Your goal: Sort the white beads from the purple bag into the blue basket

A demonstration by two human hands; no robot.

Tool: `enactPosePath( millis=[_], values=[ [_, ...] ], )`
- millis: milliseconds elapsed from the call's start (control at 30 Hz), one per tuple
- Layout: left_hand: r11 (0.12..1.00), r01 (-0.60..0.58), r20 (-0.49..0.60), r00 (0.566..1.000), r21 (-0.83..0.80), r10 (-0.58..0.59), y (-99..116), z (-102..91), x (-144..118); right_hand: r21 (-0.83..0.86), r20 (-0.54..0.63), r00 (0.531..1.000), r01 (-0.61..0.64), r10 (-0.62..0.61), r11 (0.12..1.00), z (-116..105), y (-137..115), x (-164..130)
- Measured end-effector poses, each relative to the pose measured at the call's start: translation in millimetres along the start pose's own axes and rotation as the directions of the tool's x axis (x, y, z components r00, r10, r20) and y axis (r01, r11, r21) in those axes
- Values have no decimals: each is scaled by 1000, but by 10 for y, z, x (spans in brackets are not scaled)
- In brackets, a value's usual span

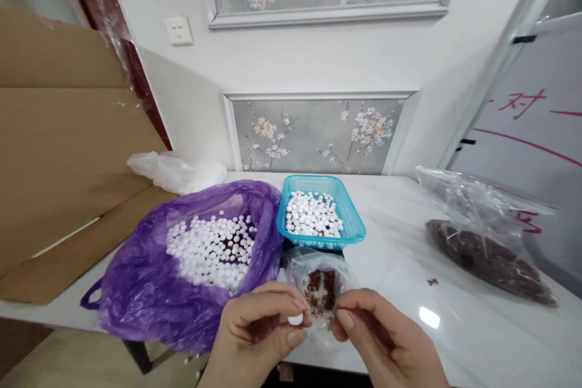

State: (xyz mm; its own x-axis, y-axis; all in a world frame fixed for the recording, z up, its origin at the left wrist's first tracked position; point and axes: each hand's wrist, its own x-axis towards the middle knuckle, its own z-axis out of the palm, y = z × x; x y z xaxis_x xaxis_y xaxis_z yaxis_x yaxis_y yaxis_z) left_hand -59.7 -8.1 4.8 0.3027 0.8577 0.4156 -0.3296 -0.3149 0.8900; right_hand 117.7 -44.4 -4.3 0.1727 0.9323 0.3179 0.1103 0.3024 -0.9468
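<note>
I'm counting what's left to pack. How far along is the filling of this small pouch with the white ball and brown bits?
Done: the small clear pouch already holds brown bits.
In hand: the left hand pinches a white ball at the pouch mouth; the right hand holds the other edge.
Left: many white balls fill the purple bag and blue basket, and the big clear bag holds brown material.

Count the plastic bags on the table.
4. A purple bag of white balls at left, a white bag behind it, a clear bag of brown bits at right, and a small clear bag held in both hands.
</note>
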Motion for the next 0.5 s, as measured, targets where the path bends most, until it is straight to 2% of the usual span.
enactPosePath(
  millis=[100, 167, 233, 300, 400, 500],
  values=[
    [990, -29, -21, 999, 138, 32, 14, -43, 13, -174, 50, 995, 95, -87, 980, -34, 134, 43],
    [959, -27, -77, 996, 282, 51, 29, -63, 109, -353, 127, 985, 159, -121, 922, -14, 246, 116],
    [881, -12, -161, 982, 473, 99, 11, -69, 318, -546, 228, 972, 183, -66, 818, 66, 357, 224],
    [774, 30, -241, 957, 633, 160, -70, -62, 624, -726, 343, 937, 217, 70, 653, 196, 440, 341],
    [713, 55, -245, 955, 699, 166, -265, -54, 1104, -805, 364, 921, 239, 135, 543, 408, 485, 454],
    [635, 67, -181, 976, 770, 118, -375, -95, 1346, -817, 394, 909, 279, 136, 504, 542, 482, 455]
  ],
)
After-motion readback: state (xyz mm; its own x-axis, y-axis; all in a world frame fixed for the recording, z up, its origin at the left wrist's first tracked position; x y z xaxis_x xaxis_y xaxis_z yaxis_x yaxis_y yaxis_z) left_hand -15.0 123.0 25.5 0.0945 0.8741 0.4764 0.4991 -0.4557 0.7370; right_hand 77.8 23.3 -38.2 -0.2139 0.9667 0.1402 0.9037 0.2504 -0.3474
